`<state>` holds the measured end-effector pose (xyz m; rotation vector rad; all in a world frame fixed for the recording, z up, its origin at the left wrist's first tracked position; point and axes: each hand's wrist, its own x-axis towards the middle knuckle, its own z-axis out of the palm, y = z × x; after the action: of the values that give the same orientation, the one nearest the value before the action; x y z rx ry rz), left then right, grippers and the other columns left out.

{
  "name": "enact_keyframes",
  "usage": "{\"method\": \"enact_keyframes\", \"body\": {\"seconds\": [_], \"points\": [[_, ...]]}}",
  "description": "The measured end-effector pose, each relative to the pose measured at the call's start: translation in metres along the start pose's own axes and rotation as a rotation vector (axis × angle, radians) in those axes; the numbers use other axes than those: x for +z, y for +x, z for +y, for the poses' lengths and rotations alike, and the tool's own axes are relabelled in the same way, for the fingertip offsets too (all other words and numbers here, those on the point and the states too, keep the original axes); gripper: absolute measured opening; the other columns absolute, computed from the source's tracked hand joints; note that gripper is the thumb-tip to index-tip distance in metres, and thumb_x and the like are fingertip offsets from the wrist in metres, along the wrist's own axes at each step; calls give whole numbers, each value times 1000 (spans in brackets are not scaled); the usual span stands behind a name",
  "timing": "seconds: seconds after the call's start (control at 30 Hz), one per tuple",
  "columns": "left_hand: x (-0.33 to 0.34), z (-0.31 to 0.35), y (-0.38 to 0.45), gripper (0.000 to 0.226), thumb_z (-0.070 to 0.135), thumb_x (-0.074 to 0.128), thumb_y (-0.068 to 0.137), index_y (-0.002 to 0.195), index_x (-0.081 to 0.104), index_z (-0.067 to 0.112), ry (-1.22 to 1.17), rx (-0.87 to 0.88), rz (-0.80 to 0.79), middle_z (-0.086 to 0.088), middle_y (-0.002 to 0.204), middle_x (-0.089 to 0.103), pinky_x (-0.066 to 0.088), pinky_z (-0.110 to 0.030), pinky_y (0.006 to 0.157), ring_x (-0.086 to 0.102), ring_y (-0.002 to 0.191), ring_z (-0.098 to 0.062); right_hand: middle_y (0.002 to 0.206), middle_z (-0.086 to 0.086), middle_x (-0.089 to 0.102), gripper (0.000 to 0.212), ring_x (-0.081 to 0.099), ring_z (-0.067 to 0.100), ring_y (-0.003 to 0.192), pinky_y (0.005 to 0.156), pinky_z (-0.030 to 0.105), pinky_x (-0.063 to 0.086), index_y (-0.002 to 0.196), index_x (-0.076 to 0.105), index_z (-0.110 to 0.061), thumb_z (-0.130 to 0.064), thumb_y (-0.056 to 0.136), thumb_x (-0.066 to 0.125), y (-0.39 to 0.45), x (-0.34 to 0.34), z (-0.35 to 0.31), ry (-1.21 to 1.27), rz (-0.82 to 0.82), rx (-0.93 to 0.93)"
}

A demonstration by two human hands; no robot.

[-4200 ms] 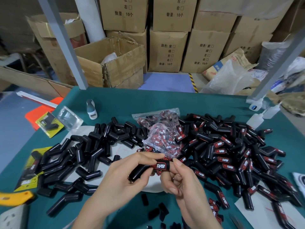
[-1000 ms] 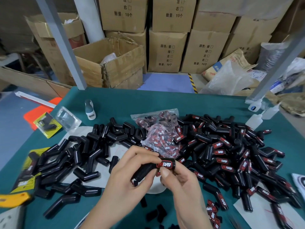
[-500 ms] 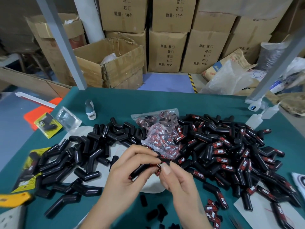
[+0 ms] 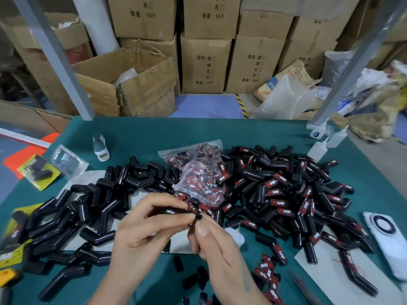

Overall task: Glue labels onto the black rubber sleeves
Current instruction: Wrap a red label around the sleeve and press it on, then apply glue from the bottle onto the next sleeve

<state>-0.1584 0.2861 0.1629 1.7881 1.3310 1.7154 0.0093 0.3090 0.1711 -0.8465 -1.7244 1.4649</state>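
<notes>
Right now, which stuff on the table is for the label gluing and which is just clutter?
In use: sleeve in left hand, right hand, plain sleeves, labelled sleeves, bag of labels, glue bottles.
Clutter: yellow packet, white device.

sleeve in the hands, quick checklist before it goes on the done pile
1. Left hand grips the sleeve: ok.
2. Right hand pinches its end: ok.
3. Label seated flat: cannot tell, blurred and turned away.
4. Labelled pile at right, apart from the plain pile: ok.
5. Loose labels within reach: ok.
6. Glue bottle capped: cannot tell.
</notes>
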Motion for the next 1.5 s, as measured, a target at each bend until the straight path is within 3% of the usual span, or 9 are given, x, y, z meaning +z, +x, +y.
{"method": "enact_keyframes", "body": {"seconds": [0.13, 0.27, 0.37, 0.5, 0.7, 0.87, 1.1, 1.27, 1.5], "points": [[1, 11, -3, 22, 14, 72, 91, 109, 81, 22, 19, 45, -71, 2, 118, 70, 57, -27, 81, 70, 100, -21, 90, -8, 49, 43, 46, 15, 73, 68, 23, 37, 73, 58, -28, -58, 101, 48, -12, -7, -6, 15, 96, -79], [14, 15, -7, 36, 33, 60, 105, 141, 62, 29, 96, 65, -237, 8, 146, 60, 47, -25, 109, 61, 133, -18, 115, -6, 69, 35, 67, 13, 84, 76, 29, 56, 85, 80, -26, -56, 93, 65, -20, -32, -5, -3, 364, -131], [14, 12, -6, 42, 33, 60, 103, 145, 60, 31, 158, 24, -220, 6, 153, 54, 40, -27, 116, 54, 141, -20, 115, -4, 75, 36, 73, 16, 79, 77, 25, 61, 93, 81, -26, -60, 87, 70, -19, -78, -1, 37, 614, -93], [-13, -12, 1, 29, 16, 60, 105, 132, 72, 21, 395, -27, -73, 5, 144, 58, 44, -21, 109, 56, 135, -12, 106, 11, 73, 9, 74, 11, 80, 68, 20, 60, 102, 61, -32, -29, 98, 69, 1, -164, 32, -84, 837, -21], [-51, -83, 1, 30, 6, 78, 92, 120, 78, 13, 956, -271, -252, -5, 128, 68, 53, -50, 98, 66, 115, -34, 105, 13, 70, 14, 62, 6, 71, 61, 19, 45, 115, 66, -14, -17, 101, 65, 28, -209, 84, -521, 742, 218], [-79, -118, -9, 42, 12, 84, 86, 126, 74, 17, 1133, -407, -254, -8, 138, 62, 51, -55, 98, 60, 124, -39, 132, 25, 49, 24, 47, -26, 101, 79, -4, 39, 119, 69, -4, 4, 97, 64, 16, -169, 66, -696, 823, -40], [-77, -136, -11, 58, 4, 80, 87, 141, 60, 13, 1188, -412, -74, -13, 142, 55, 46, -55, 97, 59, 120, -40, 118, -2, 56, 19, 52, -1, 118, 96, 9, 40, 111, 69, -24, -18, 98, 57, -22, -100, 43, -671, 659, -357], [-55, -140, 3, 60, 4, 73, 89, 146, 57, 12, 1197, -219, -97, -13, 146, 57, 43, -52, 107, 54, 133, -37, 112, 1, 60, 21, 62, 6, 103, 87, 16, 51, 109, 68, -27, -18, 98, 53, -34, -63, 48, -531, 608, -403], [-36, -156, 30, 50, 7, 86, 79, 126, 71, 11, 1303, -253, -164, -11, 112, 72, 47, -50, 94, 65, 107, -39, 107, -7, 63, 24, 65, 9, 83, 75, 20, 51, 104, 73, -29, -13, 98, 55, -49, -38, 67, -431, 605, -443]]}}
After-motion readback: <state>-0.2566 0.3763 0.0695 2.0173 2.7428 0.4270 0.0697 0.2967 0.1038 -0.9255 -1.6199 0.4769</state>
